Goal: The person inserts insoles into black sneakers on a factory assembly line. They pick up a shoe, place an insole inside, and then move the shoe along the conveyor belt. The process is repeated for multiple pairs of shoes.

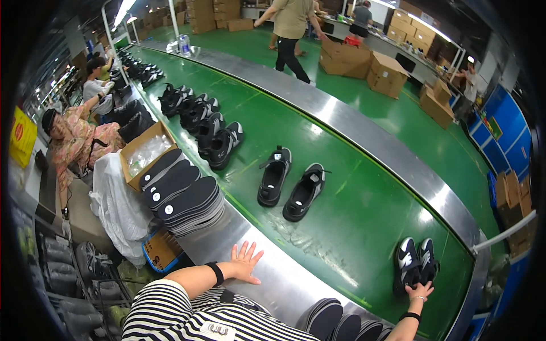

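Note:
My left hand (245, 264) lies with fingers spread on the metal edge of the green conveyor belt, holding nothing. Far to the right, my right hand (420, 291) grips the heel ends of a pair of black-and-grey shoes; its fingers partly hide them. One of that pair is the left shoe (407, 261), its mate (427, 258) close beside it. In the middle of the belt stand two more shoes, one black shoe (274, 176) and another (305, 192), slightly apart. A stack of black insoles (190, 202) rests on the metal edge beyond my left hand.
More insoles (325, 318) lie near my body. Several shoes (223, 145) line the belt's far left. A cardboard box of clear plastic bags (135, 176) sits beside the insole stack. Co-workers line the left side; a person (293, 28) walks beyond the belt near cartons (387, 74).

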Available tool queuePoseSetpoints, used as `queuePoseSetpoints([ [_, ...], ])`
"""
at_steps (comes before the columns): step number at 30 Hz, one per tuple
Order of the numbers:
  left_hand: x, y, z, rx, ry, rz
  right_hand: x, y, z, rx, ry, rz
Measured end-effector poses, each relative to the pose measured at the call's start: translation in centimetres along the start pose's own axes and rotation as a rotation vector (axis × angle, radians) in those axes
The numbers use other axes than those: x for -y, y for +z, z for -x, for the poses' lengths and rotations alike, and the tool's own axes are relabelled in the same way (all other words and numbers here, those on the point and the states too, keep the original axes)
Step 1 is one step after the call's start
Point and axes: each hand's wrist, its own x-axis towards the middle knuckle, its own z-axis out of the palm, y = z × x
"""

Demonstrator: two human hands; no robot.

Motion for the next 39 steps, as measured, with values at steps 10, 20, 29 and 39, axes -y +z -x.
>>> queuePoseSetpoints([
  [10, -0.7, -0.8, -0.1, -0.021, 0.037, -0.009, -2.5, 0.3, -3.3, 0.124, -0.096, 0.294],
  [20, -0.1, 0.2, -0.6, -0.05, 0.051, 0.027, -3.1, 2.2, -6.5, 0.149, -0.35, 0.539],
  [29, -0.6, 0.3, 1.1, -0.183, 0.138, 0.129, 0.2, -1.2, 2.7, 0.155, -0.344, -0.441],
  [39, -1.5, -1.0, 0.1, -0.169, 0.227, 0.638, 12.8, -10.8, 23.1, 0.13, -0.947, -0.461],
])
